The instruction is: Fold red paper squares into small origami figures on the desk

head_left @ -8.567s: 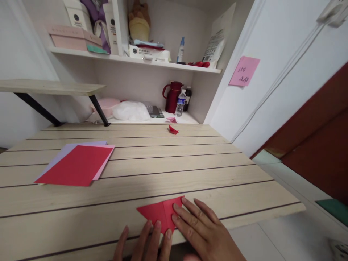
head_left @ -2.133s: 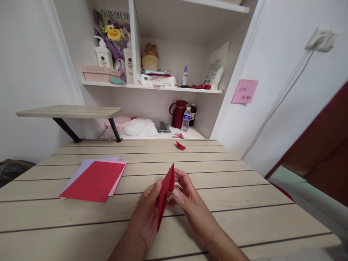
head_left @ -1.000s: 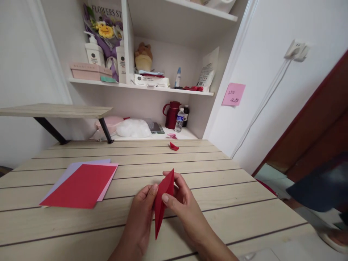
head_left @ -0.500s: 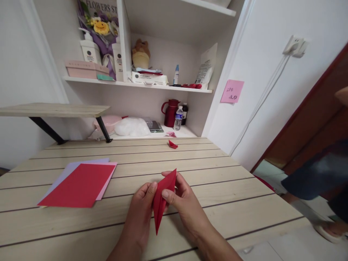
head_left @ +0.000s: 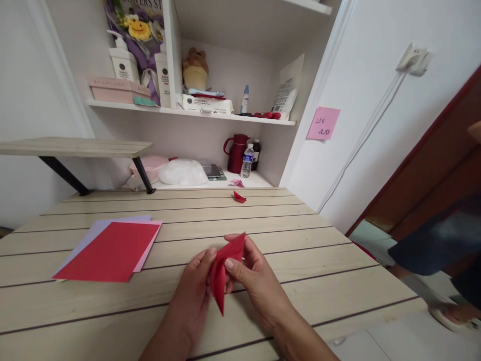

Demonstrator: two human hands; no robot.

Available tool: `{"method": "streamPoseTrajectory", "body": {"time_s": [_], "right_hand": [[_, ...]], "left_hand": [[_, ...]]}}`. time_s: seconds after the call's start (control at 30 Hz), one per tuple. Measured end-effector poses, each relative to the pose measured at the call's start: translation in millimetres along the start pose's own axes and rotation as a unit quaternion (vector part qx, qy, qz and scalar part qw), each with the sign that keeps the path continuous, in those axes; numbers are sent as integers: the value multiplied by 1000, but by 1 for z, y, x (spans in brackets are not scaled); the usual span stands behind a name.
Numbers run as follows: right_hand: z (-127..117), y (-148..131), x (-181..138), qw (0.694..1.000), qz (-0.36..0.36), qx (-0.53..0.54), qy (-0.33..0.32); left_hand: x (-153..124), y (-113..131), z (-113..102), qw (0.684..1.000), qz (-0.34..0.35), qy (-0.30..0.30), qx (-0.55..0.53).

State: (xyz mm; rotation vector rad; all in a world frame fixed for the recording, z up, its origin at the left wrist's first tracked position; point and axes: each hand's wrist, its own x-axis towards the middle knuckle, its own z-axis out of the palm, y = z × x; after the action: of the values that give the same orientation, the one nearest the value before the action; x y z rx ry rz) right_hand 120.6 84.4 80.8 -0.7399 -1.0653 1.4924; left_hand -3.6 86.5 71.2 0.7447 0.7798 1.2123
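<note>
Between my two hands, above the slatted table, is a piece of folded red paper [head_left: 232,248] with pointed ends at top and bottom. My left hand [head_left: 195,281] pinches its left edge, thumb on top. My right hand [head_left: 257,281] grips the right side, its thumb pressed on the front and fingers behind. The lower tip bulges and bends; the fingers behind the paper are mostly hidden. Farther back on the table lies a small red folded paper boat [head_left: 239,197]. To the left is a stack of coloured paper sheets [head_left: 108,253], red on top, with pink and lilac below.
A raised wooden shelf [head_left: 75,146] on black legs stands at the back left. Behind the table, a white cabinet holds a dark red jug [head_left: 236,153], a water bottle [head_left: 247,161] and a white plastic bag [head_left: 183,173]. Another person's legs [head_left: 432,240] show at the right.
The folded paper's lower part has bent and opened into a curve, its bottom tip shifting slightly up and right. Both hands keep their hold. The view has tilted a little.
</note>
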Motion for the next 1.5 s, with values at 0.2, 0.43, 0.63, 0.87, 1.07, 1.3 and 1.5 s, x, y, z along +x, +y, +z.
{"method": "streamPoseTrajectory", "body": {"time_s": [0.2,0.43,0.63,0.87,1.07,1.3,1.5], "right_hand": [[-6,-1,-1,1000,-22,-2,5],[-7,2,-2,1000,-18,0,3],[-3,-1,-3,999,10,-9,48],[-2,1,-1,997,35,-32,62],[-6,6,1,989,-36,-109,90],[-11,4,-2,933,-131,-285,174],[-16,7,-2,901,-131,-373,180]], "left_hand": [[0,1,-3,996,37,80,9],[-2,2,0,991,47,104,64],[-4,3,1,970,103,144,170],[-5,2,5,970,115,115,180],[6,-11,0,965,158,89,188],[2,-24,-5,942,169,59,283],[-6,-25,0,937,151,31,315]]}}
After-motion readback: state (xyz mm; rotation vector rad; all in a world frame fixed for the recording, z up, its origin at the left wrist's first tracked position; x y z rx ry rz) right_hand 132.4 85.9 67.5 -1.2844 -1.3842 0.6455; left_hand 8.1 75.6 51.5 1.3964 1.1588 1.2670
